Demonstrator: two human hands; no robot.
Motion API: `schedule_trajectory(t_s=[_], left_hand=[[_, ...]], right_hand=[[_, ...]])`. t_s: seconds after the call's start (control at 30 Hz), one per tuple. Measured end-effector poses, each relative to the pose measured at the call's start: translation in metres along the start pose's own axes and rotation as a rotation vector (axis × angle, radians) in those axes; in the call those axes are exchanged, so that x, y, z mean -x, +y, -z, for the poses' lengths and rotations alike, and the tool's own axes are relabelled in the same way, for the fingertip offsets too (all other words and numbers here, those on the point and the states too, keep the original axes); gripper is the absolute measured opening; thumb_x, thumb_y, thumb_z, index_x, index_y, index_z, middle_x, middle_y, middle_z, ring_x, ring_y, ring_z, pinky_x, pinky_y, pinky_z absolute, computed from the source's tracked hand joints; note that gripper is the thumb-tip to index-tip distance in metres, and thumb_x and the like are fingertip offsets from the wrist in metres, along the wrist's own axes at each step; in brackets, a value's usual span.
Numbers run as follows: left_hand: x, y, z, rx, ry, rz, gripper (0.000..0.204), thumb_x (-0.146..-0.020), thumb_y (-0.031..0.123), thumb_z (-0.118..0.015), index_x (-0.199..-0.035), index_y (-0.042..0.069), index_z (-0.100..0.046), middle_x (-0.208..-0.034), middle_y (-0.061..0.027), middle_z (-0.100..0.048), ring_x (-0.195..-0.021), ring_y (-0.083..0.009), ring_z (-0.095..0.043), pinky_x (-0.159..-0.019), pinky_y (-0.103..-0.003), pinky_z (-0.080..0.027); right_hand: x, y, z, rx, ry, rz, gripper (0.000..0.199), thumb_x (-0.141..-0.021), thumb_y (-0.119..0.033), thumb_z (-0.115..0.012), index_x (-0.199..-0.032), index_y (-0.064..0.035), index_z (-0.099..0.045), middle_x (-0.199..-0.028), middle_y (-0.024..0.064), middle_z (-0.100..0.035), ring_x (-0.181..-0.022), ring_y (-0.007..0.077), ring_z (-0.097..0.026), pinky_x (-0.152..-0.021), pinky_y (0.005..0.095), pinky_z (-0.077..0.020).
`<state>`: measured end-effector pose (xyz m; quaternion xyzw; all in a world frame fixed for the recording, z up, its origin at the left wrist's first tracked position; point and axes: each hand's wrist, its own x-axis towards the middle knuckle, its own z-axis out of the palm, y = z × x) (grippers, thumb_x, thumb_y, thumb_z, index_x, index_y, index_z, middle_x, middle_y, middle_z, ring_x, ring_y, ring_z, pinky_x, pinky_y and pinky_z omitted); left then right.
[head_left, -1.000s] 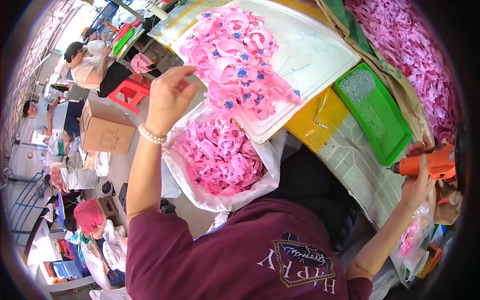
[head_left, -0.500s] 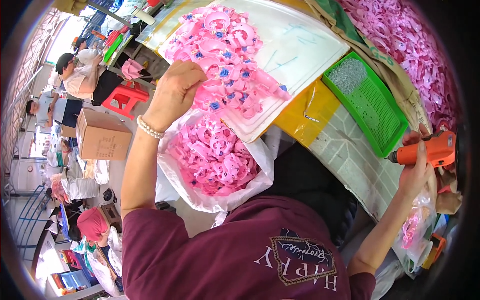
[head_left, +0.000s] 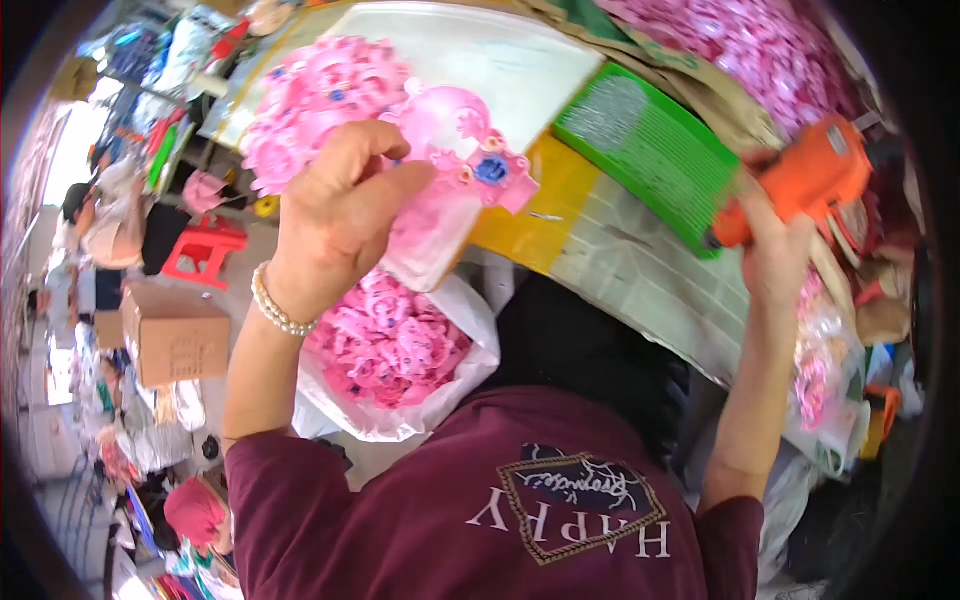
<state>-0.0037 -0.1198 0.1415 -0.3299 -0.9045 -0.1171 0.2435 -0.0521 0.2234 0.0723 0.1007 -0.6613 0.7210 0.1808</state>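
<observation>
My left hand (head_left: 335, 220), with a pearl bracelet at the wrist, pinches a pink plastic part (head_left: 450, 115) between thumb and fingers. The part has a curved band and a blue piece on its end, and it is held up above the white board (head_left: 490, 40). Behind the hand lies a pile of similar pink parts (head_left: 325, 95), some with blue pieces. My right hand (head_left: 780, 240) is wrapped round an orange power screwdriver (head_left: 825, 165), its dark tip pointing left beside the green tray (head_left: 690, 175). Small metal screws (head_left: 605, 110) fill the tray's far end.
A white sack (head_left: 475, 385) full of pink parts (head_left: 385, 345) stands below the table edge. More pink pieces (head_left: 730, 50) lie at the far right. A carton (head_left: 175, 335) and red stool (head_left: 205, 250) are on the left, with other people (head_left: 110, 215) beyond.
My left hand has come up from the pile with a pink part. My right hand has raised the screwdriver and brought it left, closer to the green tray. The whole view has shifted.
</observation>
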Motion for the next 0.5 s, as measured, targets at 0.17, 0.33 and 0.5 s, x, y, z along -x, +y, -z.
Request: schedule_trajectory(t_s=[0.17,0.33,0.5], left_hand=[[-0.045,0.032,-0.046,0.021,0.021,-0.331,0.026,-0.065,-0.001,-0.065,-0.089,0.006,-0.06,-0.09,-0.007,-0.055,-0.068,-0.0194,-0.059,-0.053,-0.029,-0.049],[-0.072,0.059,-0.068,0.115,-0.028,-0.42,0.029,-0.065,-0.001,-0.068,-0.093,0.005,-0.066,-0.094,-0.0089,-0.057,-0.072,-0.0198,-0.06,-0.058,-0.028,-0.05],[-0.085,0.072,-0.086,0.166,0.001,-0.475,0.032,-0.067,0.0,-0.067,-0.098,0.006,-0.065,-0.098,-0.0094,-0.057,-0.077,-0.0222,-0.061,-0.06,-0.028,-0.051]], right_hand=[[0.009,-0.025,-0.024,0.118,-0.111,-0.111,0.029,-0.072,-0.01,-0.075,-0.095,-0.0027,-0.058,-0.076,0.0002,-0.061,-0.061,0.0065,-0.056,-0.055,0.0222,-0.046],[0.013,-0.024,-0.02,0.081,-0.056,-0.113,0.029,-0.069,-0.007,-0.078,-0.092,-0.003,-0.059,-0.074,-0.0004,-0.061,-0.061,0.0047,-0.056,-0.052,0.0202,-0.0465],[0.011,-0.022,0.001,0.217,-0.02,-0.163,0.033,-0.07,-0.008,-0.078,-0.098,-0.0035,-0.059,-0.083,0.002,-0.062,-0.071,0.008,-0.059,-0.062,0.0196,-0.0488]])
